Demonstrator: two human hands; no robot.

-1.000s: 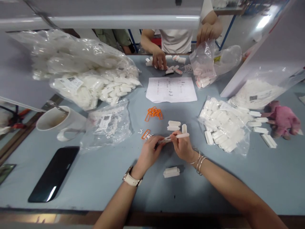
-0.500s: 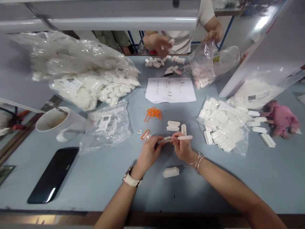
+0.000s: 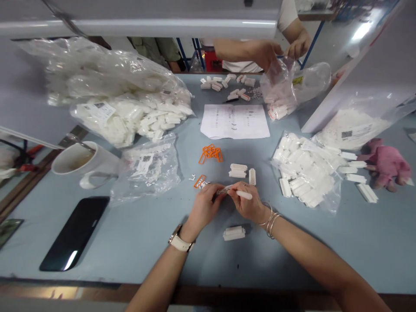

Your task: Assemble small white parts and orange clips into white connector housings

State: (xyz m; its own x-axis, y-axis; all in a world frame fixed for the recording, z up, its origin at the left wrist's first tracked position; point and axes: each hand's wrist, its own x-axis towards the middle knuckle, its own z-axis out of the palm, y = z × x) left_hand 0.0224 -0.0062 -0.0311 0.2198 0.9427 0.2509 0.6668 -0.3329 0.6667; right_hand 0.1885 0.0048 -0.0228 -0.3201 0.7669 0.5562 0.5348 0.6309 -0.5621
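Observation:
My left hand [image 3: 207, 203] is closed around a white connector housing [image 3: 222, 190] with rows of small holes, mostly covered by the fingers. Pinched in my right hand [image 3: 249, 207] is a white pen-like tool [image 3: 244, 195]; its tip is hidden at the housing, where both hands meet. Just beyond the hands lie a white connector housing pair [image 3: 238, 170] and an upright single one [image 3: 252, 177]. Nearer to me rests another white housing [image 3: 234, 233]. Left of my left hand are an orange frame [image 3: 199, 181] and small white pieces [image 3: 204, 185].
Orange frames [image 3: 211, 153] are heaped below a printed sheet [image 3: 235, 121]. A mug with a spoon [image 3: 73, 161], a phone [image 3: 75, 234] and a bag of small parts [image 3: 146, 167] stand left. A bag of housings [image 3: 302, 171] lies right. A co-worker's hand [image 3: 266, 53] reaches into a bag [image 3: 279, 93].
My right hand has tilted the pen-like tool, its rear end now lower and closer to me. My left hand keeps the housing in place. Across the table, the co-worker's hand moved right into the bag.

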